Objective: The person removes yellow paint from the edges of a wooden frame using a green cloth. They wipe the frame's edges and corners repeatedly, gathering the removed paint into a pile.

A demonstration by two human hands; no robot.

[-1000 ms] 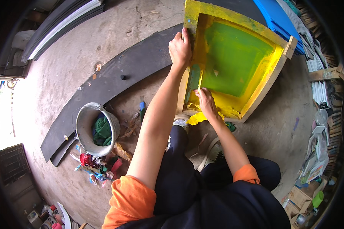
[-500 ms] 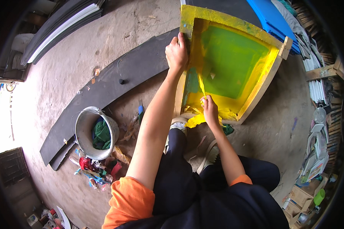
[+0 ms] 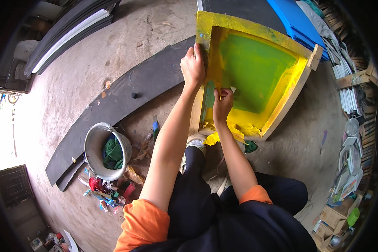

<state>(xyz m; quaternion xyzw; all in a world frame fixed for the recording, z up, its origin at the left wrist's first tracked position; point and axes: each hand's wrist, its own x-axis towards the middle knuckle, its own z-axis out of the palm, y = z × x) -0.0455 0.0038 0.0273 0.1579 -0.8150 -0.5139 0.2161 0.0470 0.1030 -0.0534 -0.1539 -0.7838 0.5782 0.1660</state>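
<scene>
Head: right hand [image 3: 222, 103] higher (near framed screen [image 3: 260, 69]).

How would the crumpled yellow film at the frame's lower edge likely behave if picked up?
The crumpled yellow film is probably floppy, since it droops in creases past the lower edge of the wooden frame. It seems thin, so likely light for its size. Its ragged edges suggest it might tear.
</scene>
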